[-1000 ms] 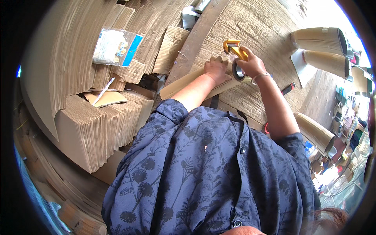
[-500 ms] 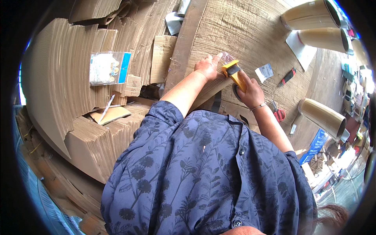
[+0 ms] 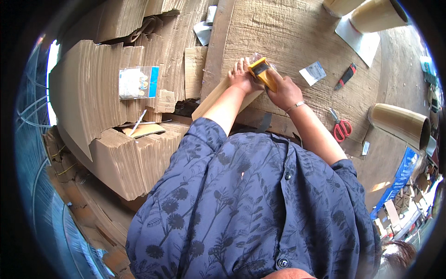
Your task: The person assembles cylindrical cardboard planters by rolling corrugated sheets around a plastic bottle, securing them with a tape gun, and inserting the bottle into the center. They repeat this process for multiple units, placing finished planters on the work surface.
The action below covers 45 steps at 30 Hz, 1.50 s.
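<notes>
Fingers of the left hand (image 3: 242,80) spread slightly across a rolled cardboard tube (image 3: 210,101), palm down on it; fingers of the right hand (image 3: 284,94) curl tight round a yellow tape dispenser (image 3: 269,80), its head right up beside the left hand, over the tube's upper end; the tube itself slants in front of the chest, its lower-left end bare, much of the rest hidden by the hands and left forearm.

Out wide, there's the rough wooden tabletop (image 3: 274,32) beneath the work; big stacks of corrugated cardboard (image 3: 116,162) crowd the left side; over on the right, another cardboard tube (image 3: 397,124) shows its dark open end, and two more tubes sit at the upper right, a white sheet (image 3: 360,39) just beside them; a clear plastic packet with a blue band (image 3: 152,83) lies on the cardboard at left; red-handled scissors (image 3: 343,130) rest to the right of the right forearm, blades apart; farther up, a red-and-black utility knife (image 3: 346,76); near it, a small white printed slip (image 3: 313,73); and smallest, a thin bracelet (image 3: 296,106) circles the right wrist.
</notes>
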Each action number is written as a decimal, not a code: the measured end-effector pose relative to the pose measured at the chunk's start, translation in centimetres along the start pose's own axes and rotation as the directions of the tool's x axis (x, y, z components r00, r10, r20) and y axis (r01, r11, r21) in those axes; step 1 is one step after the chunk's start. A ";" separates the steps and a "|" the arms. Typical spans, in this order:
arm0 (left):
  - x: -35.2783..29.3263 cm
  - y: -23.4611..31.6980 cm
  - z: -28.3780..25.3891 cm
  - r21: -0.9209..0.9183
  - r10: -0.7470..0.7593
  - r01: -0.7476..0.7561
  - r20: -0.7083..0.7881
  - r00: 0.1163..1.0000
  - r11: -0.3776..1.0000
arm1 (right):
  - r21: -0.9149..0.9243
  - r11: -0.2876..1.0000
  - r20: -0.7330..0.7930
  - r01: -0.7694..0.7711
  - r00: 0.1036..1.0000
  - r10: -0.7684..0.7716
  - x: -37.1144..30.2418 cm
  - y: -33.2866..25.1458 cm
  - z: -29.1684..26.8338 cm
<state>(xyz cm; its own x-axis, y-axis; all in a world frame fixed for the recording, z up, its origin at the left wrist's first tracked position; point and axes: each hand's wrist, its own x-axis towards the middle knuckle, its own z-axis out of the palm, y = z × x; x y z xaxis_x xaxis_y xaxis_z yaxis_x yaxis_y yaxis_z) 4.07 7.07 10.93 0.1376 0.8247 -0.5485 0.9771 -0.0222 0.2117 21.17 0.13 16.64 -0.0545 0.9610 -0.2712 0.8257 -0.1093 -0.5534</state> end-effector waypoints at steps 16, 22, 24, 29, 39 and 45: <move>0.5 -0.2 -0.9 0.003 -0.022 0.022 0.039 0.999 1.000 | -0.105 0.994 0.109 -0.027 0.993 0.039 -10.2 8.2 0.0; 5.5 -4.9 -2.9 -0.274 0.169 -0.113 0.191 0.967 0.955 | -0.121 0.992 0.086 0.027 0.996 -0.017 -3.2 7.6 3.6; 7.5 -7.1 -3.5 -0.361 0.216 -0.122 0.232 0.948 0.924 | -0.099 0.994 0.067 0.040 0.997 -0.033 -1.8 6.3 3.5; 6.5 -6.4 -5.9 -0.210 0.258 -0.233 0.101 0.961 0.950 | -0.081 0.997 -0.033 0.010 0.999 -0.012 0.6 3.0 2.5; 6.2 -4.5 -3.5 0.187 -0.024 0.058 -0.176 0.984 0.981 | 0.076 0.990 -0.132 0.115 0.986 -0.105 1.7 -1.3 -1.0; 5.2 -3.7 -5.4 0.156 -0.030 0.042 -0.075 0.997 0.987 | 0.061 0.998 0.001 0.033 0.999 -0.033 -6.4 1.7 -4.0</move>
<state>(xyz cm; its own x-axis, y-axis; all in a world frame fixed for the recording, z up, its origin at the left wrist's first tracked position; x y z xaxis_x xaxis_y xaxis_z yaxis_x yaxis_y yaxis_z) 0.28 14.52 11.63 0.0951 0.8653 -0.4921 0.9954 -0.0752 0.0601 25.11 -5.24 20.59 -0.0823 0.9638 -0.2537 0.7878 -0.0930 -0.6088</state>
